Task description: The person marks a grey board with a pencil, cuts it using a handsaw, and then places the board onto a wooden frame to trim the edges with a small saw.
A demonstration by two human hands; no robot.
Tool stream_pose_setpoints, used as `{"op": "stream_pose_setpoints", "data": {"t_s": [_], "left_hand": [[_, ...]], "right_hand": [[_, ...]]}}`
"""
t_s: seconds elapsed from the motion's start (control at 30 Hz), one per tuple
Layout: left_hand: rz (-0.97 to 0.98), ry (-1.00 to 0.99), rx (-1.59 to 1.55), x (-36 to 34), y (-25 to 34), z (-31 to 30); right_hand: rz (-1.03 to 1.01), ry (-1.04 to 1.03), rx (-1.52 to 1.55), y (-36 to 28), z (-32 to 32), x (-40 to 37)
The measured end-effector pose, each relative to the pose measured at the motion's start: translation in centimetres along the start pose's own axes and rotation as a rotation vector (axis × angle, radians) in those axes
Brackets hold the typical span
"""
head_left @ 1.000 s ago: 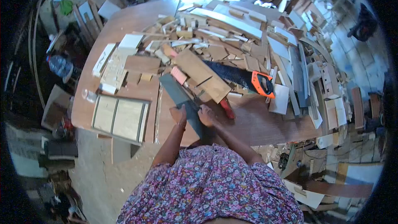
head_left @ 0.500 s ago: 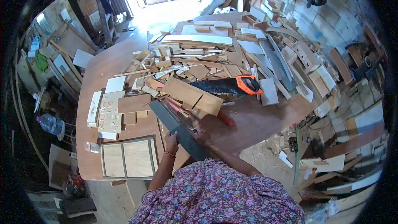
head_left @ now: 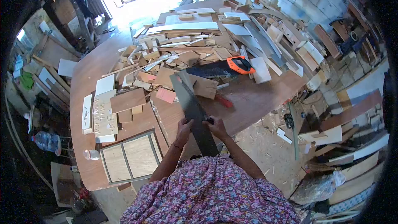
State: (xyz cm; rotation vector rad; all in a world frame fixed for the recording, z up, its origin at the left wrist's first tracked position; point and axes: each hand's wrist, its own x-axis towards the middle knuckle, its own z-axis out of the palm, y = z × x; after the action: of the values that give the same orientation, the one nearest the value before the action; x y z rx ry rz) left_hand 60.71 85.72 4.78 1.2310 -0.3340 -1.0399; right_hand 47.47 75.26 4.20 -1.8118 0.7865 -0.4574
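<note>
A long dark board is held in front of my body, its far end over the wooden blocks on the table. My left hand grips its left edge with the thumb on top. On the opposite edge, my right hand is closed round the board, with a small dark thing at the fingertips that I cannot make out. Beyond the board lies a handsaw with an orange handle. A wooden block and a red object are just right of the board's far part.
Offcuts are heaped across the brown table. A framed panel, a lettered board and a small jar lie at the left. A large water bottle stands beyond the left edge. Boards are stacked at the right.
The dark board has turned more upright in view and shifted right, with both hands still on it. A pink piece on the table now shows left of it. The camera view has shifted too.
</note>
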Motion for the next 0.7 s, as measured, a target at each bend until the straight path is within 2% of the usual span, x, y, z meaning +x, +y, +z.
{"op": "stream_pose_setpoints", "data": {"t_s": [0.03, 0.07, 0.1, 0.17, 0.2, 0.27, 0.3, 0.37, 0.47, 0.53, 0.7], "left_hand": [[-0.024, -0.055, -0.008, 0.1, 0.5, 0.9], [-0.049, -0.113, -0.014, 0.3, 1.0, 1.8], [-0.062, -0.131, -0.007, 0.8, 1.2, 2.7], [0.037, -0.184, 0.084, 1.6, 1.6, 4.6], [0.024, -0.201, 0.092, 1.3, 2.5, 6.2], [0.159, -0.22, 0.168, 0.9, 4.8, 9.8], [0.153, -0.245, 0.174, 1.8, 4.5, 10.9], [0.163, -0.385, 0.121, 3.5, 3.5, 13.2], [0.085, -0.475, -0.003, 4.2, 3.9, 17.8], [0.076, -0.503, 0.024, 5.3, 3.0, 20.3], [0.091, -0.551, 0.062, 7.5, 0.7, 26.8]], "right_hand": [[0.047, 0.022, -0.003, -0.6, -0.8, -0.3], [-0.033, 0.091, 0.126, -1.2, -1.5, -0.7], [-0.021, 0.112, 0.128, -1.4, -2.5, -0.8], [-0.023, 0.134, 0.05, -1.5, -4.7, -1.3], [-0.005, 0.181, 0.175, -3.2, -5.8, -1.8], [0.023, 0.252, 0.26, -2.0, -7.3, -1.9], [0.04, 0.305, 0.341, -2.0, -8.5, -2.0], [0.082, 0.346, 0.281, -1.9, -11.1, -2.5], [0.166, 0.428, 0.221, -1.8, -14.7, -2.9], [0.015, 0.606, 0.24, -1.9, -16.6, -3.0], [-0.001, 0.753, 0.264, 0.5, -22.1, -2.9]]}}
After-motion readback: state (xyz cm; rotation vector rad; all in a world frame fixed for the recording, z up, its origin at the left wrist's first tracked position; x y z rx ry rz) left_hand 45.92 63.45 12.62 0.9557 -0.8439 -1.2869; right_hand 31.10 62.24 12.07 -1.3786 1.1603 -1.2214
